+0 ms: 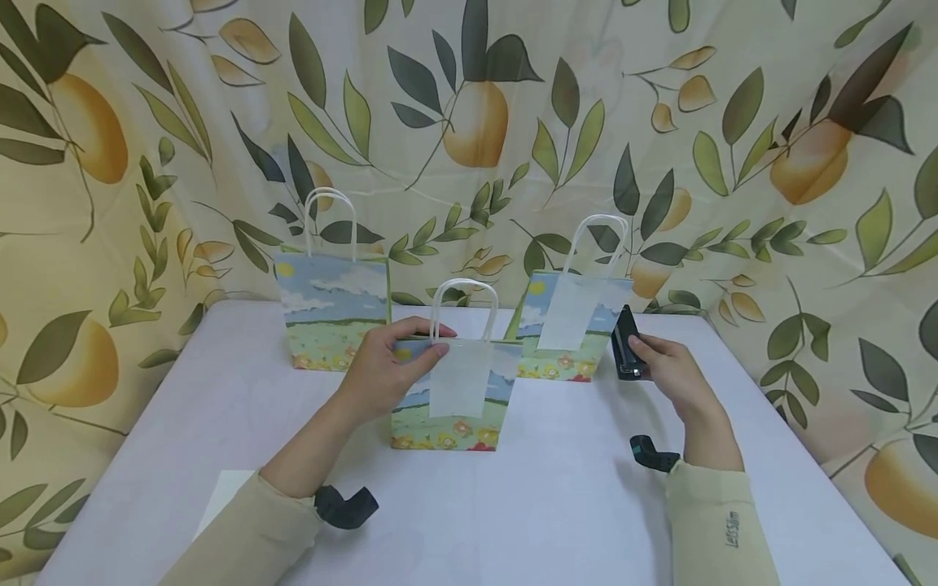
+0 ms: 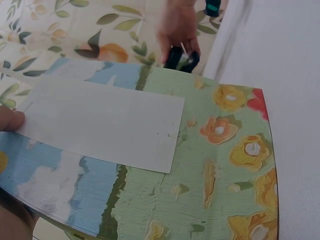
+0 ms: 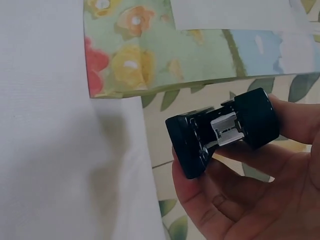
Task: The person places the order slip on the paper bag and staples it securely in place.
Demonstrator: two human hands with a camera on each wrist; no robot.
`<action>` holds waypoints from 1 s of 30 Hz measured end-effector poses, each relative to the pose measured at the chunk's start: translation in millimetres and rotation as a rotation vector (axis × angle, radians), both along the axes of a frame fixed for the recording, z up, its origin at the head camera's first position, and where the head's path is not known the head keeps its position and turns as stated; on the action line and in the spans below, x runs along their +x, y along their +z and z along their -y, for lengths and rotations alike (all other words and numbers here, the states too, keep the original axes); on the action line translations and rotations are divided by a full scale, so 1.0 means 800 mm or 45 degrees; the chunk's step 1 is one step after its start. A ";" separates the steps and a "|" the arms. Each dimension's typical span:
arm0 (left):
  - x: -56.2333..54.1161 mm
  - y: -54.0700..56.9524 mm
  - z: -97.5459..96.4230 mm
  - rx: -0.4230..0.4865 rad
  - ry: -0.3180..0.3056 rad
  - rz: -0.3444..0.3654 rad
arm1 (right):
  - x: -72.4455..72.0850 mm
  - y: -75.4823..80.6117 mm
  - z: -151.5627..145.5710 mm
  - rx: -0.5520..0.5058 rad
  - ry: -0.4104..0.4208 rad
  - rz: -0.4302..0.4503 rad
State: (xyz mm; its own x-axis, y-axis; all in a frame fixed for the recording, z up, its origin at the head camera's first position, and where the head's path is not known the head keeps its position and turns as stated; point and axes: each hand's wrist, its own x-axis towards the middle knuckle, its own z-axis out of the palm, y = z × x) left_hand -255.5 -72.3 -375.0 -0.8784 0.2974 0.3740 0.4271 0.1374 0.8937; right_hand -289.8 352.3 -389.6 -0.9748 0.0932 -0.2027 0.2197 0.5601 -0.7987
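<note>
At the near left of the white-covered surface (image 1: 557, 513), a white sheet (image 1: 223, 488) is partly hidden by the left sleeve (image 1: 245, 537). Farther back stands the left bag (image 1: 333, 317), a sky-and-meadow paper carrier with white handles and no slip showing on its front. Next, the left hand (image 1: 377, 370) pinches the rim of the middle bag (image 1: 450, 432), thumb in front and fingers behind, with a white slip (image 1: 460, 382) against the front beneath the thumb. The step in hand looks like keeping that slip lined up at the rim. Farther right, the right bag (image 1: 553, 365) carries a similar slip on its front, with no hand on it. Beside it, a black stapler (image 1: 625, 350) is gripped by the fingers of the right hand (image 1: 677, 378), apart from the middle bag. The next move seems to call for bringing the stapler over the pinched rim, clear of the thumb. No print is legible on bags, slips or stapler; lettering on the right sleeve (image 1: 721, 529) appears to read "Let'sSlim".
</note>
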 end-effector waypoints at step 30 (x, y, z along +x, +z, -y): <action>-0.002 0.001 0.000 -0.001 -0.002 -0.013 | -0.013 -0.024 0.010 0.129 -0.033 0.244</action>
